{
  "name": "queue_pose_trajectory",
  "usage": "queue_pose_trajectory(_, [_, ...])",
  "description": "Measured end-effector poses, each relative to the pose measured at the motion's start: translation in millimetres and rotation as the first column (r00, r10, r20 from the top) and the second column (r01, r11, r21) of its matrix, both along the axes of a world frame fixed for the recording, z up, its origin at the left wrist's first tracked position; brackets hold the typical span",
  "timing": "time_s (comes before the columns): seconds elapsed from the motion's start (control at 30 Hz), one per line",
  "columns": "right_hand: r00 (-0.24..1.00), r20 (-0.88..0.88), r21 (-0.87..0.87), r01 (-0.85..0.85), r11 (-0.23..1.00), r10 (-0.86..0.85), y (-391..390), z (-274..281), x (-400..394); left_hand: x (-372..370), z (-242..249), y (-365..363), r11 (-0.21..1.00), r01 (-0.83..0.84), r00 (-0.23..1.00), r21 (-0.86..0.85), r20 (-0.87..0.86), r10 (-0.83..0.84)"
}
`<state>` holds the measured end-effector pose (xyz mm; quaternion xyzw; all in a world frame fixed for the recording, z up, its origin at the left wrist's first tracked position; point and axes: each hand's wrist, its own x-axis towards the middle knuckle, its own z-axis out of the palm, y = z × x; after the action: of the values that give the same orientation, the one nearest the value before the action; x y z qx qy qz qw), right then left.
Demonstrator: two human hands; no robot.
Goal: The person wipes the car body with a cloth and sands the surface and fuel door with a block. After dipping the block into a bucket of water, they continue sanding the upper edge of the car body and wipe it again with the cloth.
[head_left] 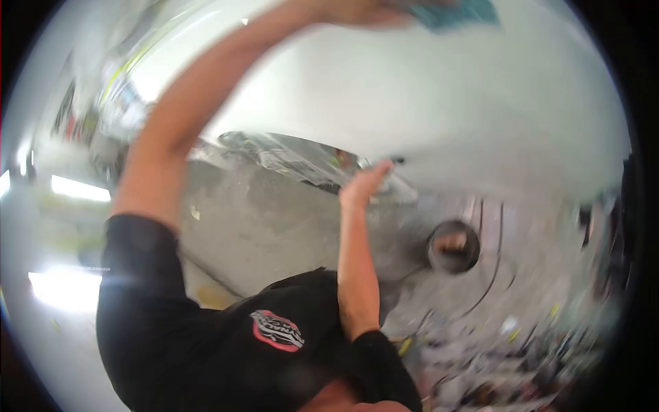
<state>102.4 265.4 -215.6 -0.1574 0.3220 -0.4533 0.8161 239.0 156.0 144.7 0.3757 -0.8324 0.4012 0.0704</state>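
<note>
My left hand (364, 12) reaches to the top edge of the view, partly cut off, and holds a teal cloth (458, 14) against a large, smooth, pale panel (412, 82). Lower down, my right hand (365, 185) is at the panel's lower edge, close to a small dark spot. Motion blur hides how its fingers are placed. Beside it, a crumpled, see-through sheet (295, 159) runs along the edge.
Below the panel lies a grey floor (254, 220). A dark round container (454, 247) with something brownish inside stands there, near dark cables (495, 254). Blurred clutter (508, 374) covers the lower right. Bright lights (65, 288) show at the left.
</note>
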Motion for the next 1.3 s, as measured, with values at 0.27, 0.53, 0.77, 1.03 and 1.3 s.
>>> queue_pose_trajectory(0.27, [0.701,-0.683,-0.113,-0.379,0.918,0.206,-63,-85,-232,-35,-97,17,0.907,-0.203,0.845,-0.369,-0.534,-0.028])
queue_pose_trajectory(0.53, [0.319,-0.88,0.256,-0.306,0.917,0.352,-81,-177,-491,-85,-208,47,0.835,-0.531,0.656,-0.141,-0.692,0.3])
queue_pose_trajectory(0.77, [0.34,-0.842,0.276,-0.397,0.876,0.419,-106,-120,-477,-77,-276,91,0.807,-0.59,0.451,0.014,-0.823,0.344])
queue_pose_trajectory(1.03, [0.407,-0.879,-0.075,-0.631,0.772,0.248,-64,-79,-319,-39,-274,135,0.85,-0.525,0.557,0.027,-0.745,0.368])
queue_pose_trajectory(1.3, [0.729,-0.676,-0.412,-0.493,0.767,0.105,-7,-6,-205,-35,-274,136,0.867,-0.446,0.514,0.22,-0.731,0.449])
